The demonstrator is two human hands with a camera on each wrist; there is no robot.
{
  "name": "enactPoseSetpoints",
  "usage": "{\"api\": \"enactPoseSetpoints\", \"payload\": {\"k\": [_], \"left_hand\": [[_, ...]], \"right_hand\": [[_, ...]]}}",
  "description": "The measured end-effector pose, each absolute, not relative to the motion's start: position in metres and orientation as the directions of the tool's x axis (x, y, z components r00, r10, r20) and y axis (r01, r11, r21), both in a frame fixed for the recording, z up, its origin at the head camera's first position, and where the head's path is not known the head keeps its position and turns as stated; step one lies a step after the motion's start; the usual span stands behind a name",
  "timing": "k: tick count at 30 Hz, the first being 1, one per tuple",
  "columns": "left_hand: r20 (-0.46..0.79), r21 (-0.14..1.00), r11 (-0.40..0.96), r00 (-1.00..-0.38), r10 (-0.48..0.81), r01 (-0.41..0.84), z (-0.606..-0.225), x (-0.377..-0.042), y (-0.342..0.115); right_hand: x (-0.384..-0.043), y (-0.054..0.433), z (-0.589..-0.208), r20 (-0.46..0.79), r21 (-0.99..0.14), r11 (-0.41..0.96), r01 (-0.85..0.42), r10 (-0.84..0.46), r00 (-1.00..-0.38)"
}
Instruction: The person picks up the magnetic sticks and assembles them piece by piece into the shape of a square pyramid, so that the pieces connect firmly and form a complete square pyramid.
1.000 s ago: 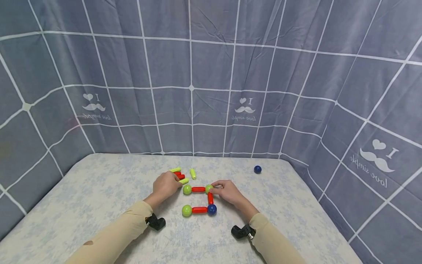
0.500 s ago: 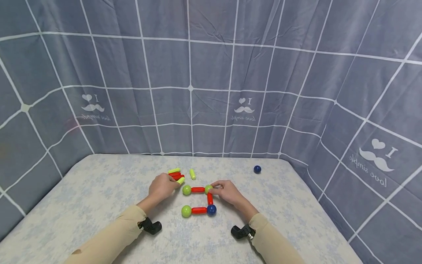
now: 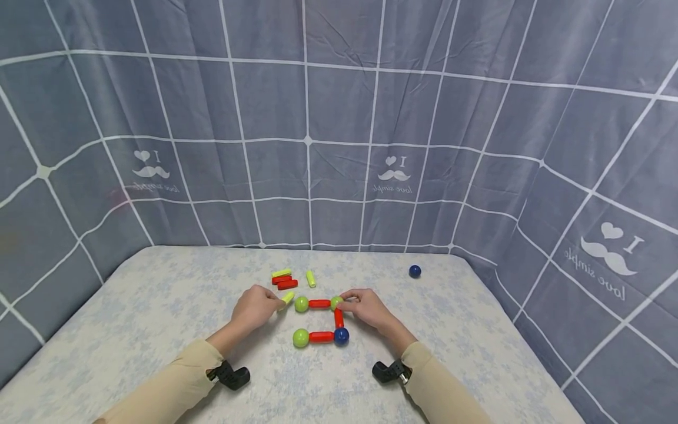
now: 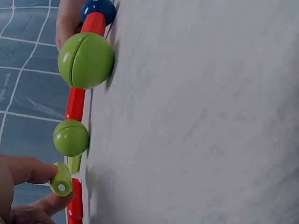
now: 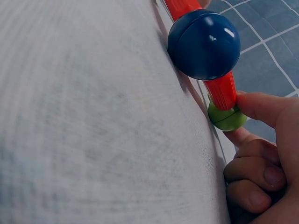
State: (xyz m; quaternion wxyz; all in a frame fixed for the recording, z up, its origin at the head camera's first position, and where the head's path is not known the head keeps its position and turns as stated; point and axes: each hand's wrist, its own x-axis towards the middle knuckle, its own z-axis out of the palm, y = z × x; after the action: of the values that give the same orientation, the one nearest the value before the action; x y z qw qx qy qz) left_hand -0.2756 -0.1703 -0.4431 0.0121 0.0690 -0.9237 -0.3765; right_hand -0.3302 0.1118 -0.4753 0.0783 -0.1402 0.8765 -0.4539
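Observation:
Between thumb and finger my left hand pinches a yellow-green rod, its round end facing the left wrist camera. To its right lies a linked shape of balls and rods, open on the left side. A green ball and a red rod form its far side. My right hand pinches the green ball at the far right corner. From there a red rod leads to a blue ball. Along the near side, a red rod joins that to another green ball.
Behind the left hand lie two red rods and a yellow-green rod, with another yellow-green rod to their right. A loose blue ball sits at the back right. A grey grid curtain surrounds the patterned tabletop.
My left hand has drawn a yellow-green rod away from the pile, towards me and slightly left, and the rod has turned. The right hand has stayed at the far right green ball.

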Motion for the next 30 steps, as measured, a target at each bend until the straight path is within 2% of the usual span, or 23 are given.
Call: {"api": "enactPoseSetpoints", "payload": {"k": [18, 30], "left_hand": [[-0.137, 0.754, 0.63, -0.982, -0.131, -0.189, -0.44, -0.253, -0.167], [-0.14, 0.777, 0.606, -0.985, -0.1, -0.172, -0.441, -0.25, -0.161]], "right_hand": [[-0.331, 0.112, -0.475, -0.009, -0.818, 0.547, -0.177, -0.319, -0.948], [-0.33, 0.112, -0.473, -0.012, -0.821, 0.544, -0.174, -0.321, -0.947]]}}
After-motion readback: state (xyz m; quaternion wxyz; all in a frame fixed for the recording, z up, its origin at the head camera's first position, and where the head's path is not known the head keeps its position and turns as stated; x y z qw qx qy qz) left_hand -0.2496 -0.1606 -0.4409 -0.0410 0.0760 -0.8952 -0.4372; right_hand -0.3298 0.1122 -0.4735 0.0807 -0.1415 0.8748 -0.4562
